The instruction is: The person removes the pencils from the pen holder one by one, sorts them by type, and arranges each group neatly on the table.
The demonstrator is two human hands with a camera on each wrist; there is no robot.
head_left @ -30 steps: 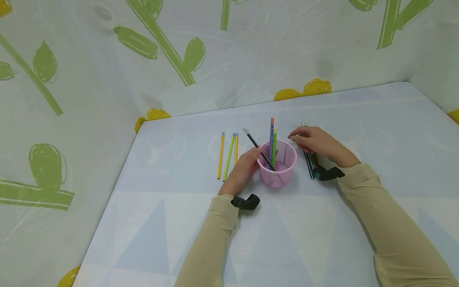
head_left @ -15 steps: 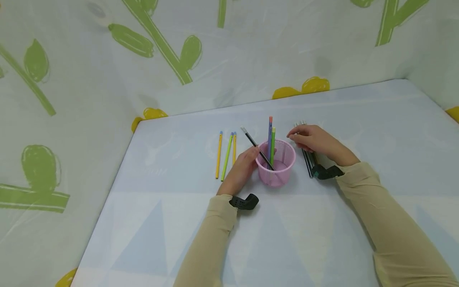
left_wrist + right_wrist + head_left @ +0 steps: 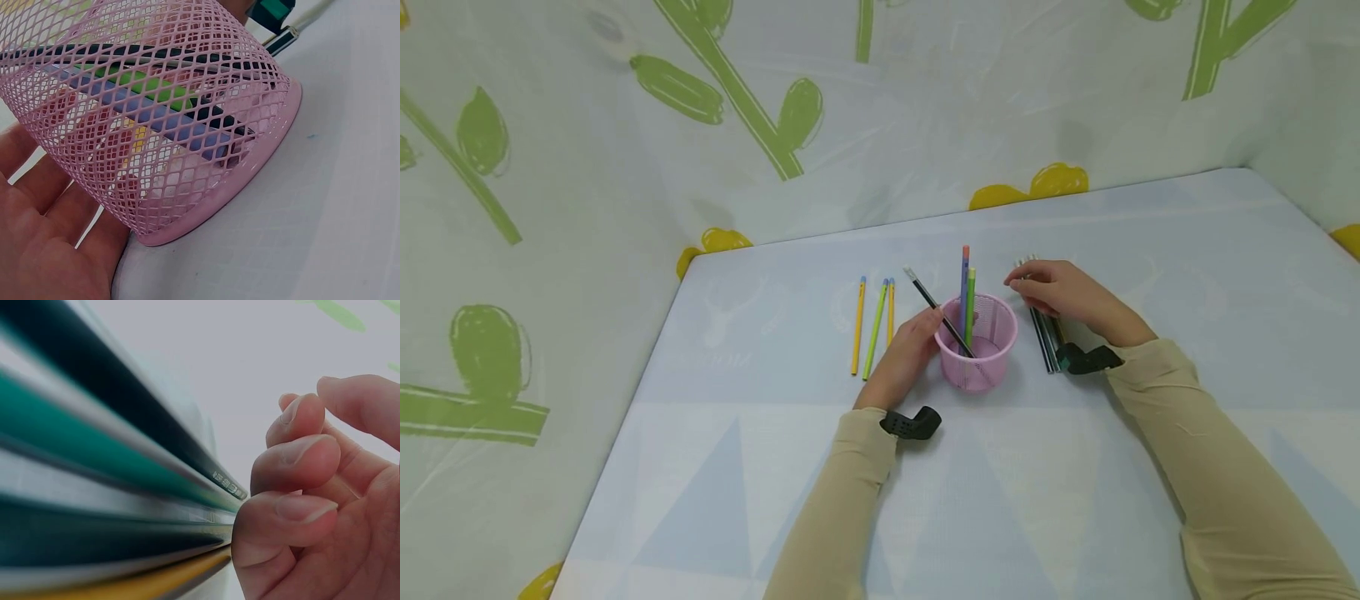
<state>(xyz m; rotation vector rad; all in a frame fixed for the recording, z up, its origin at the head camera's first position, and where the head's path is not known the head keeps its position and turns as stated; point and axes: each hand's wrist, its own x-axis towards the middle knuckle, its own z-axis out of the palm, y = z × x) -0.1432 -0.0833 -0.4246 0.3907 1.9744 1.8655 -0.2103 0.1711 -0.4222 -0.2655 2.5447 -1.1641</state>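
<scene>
A pink mesh pencil cup (image 3: 973,379) stands upright on the table, gripped from its left side by my left hand (image 3: 901,360). In the left wrist view the fingers lie against the mesh (image 3: 144,212). Inside are a purple pencil (image 3: 965,279), a green pencil (image 3: 972,287) and a black pencil (image 3: 927,295) that leans out over the left rim, by the thumb. To the right of the cup, my right hand (image 3: 1071,296) is over several dark pencils (image 3: 1042,340) lying side by side. Its fingers (image 3: 294,464) are loosely curled and hold nothing.
Left of the cup lie a yellow pencil (image 3: 858,327), a green pencil (image 3: 875,332) and another yellow pencil (image 3: 891,310). A yellow-sided pencil (image 3: 144,584) is at the edge of the dark group. Patterned walls (image 3: 925,125) border the table (image 3: 985,500) at the back and left.
My right hand has shifted slightly to the right, away from the cup. The left hand, the cup and the pencils keep their places; the head view has moved a little.
</scene>
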